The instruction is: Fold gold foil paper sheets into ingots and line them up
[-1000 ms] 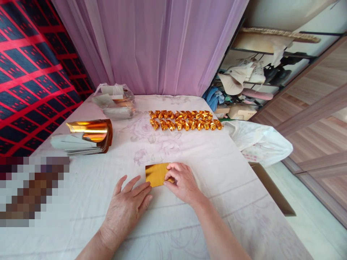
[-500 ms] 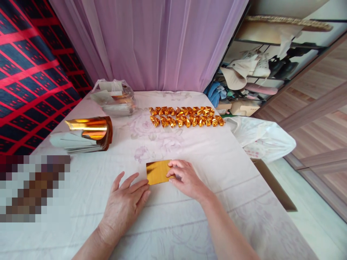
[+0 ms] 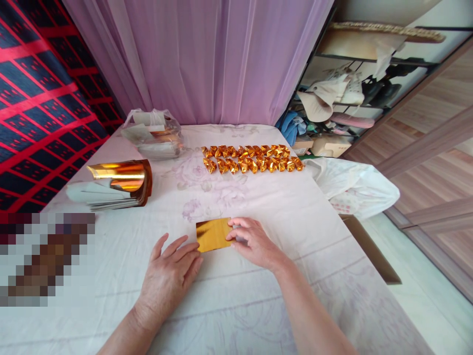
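Observation:
A gold foil paper (image 3: 212, 235), folded or cut to a small rectangle, lies flat on the table in front of me. My left hand (image 3: 173, 268) rests palm down at its lower left corner, fingers spread, with the fingertips touching that corner. At the right edge, my right hand (image 3: 254, 241) has its fingers curled and its thumb at the lower corner, gripping the paper's edge. Beyond the paper, several folded gold foil pieces (image 3: 253, 158) stand in two rows.
On the left lies a curled stack of gold foil sheets (image 3: 123, 176). Behind it sits a clear plastic bag (image 3: 157, 135) with more sheets. A white plastic bag (image 3: 360, 187) hangs by the table's right edge, near a shelf (image 3: 343, 106) of shoes. A purple curtain (image 3: 207, 59) closes off the far side.

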Demonstrator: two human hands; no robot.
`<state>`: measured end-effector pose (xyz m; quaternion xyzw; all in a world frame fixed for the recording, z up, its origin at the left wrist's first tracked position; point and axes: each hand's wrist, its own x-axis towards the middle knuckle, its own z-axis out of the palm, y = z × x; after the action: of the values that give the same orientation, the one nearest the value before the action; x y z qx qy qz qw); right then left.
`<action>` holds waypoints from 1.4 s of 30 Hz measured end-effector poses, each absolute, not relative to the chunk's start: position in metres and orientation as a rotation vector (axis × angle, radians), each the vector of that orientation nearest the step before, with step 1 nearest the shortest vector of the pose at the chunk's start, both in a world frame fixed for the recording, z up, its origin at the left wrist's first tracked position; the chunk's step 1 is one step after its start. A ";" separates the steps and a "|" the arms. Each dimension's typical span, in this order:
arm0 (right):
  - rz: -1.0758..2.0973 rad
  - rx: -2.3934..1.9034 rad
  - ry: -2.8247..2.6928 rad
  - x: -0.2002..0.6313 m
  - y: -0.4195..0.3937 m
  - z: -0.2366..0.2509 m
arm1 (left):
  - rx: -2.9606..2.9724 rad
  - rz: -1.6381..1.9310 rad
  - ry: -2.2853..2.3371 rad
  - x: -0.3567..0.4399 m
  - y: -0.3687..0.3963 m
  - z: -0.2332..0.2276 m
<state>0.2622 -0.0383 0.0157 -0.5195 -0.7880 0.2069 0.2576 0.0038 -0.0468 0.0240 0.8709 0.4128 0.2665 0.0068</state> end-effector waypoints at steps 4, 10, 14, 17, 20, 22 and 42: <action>0.510 -1.493 -2.059 0.252 -0.038 0.016 | 2.792 0.792 1.217 0.007 -0.049 0.019; 0.375 -1.663 -1.991 0.232 -0.041 0.016 | 2.862 0.687 1.152 0.011 -0.050 0.015; 0.339 -1.712 -1.993 0.227 -0.043 0.018 | 2.861 0.686 1.153 0.010 -0.050 0.013; 0.375 -1.722 -1.984 0.228 -0.043 0.019 | 2.856 0.681 1.160 0.010 -0.049 0.013; 0.434 -1.727 -1.989 0.230 -0.041 0.020 | 2.859 0.675 1.158 0.010 -0.049 0.013; 0.464 -1.725 -1.995 0.232 -0.040 0.021 | 2.864 0.666 1.156 0.011 -0.050 0.014; 0.513 -1.732 -2.002 0.233 -0.040 0.024 | 2.878 0.557 1.212 0.013 -0.049 0.014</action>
<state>0.2327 -0.0396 0.0241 -0.6265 -0.7242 0.1854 0.2207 0.0127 -0.0493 0.0142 0.9072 0.3819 0.1755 -0.0152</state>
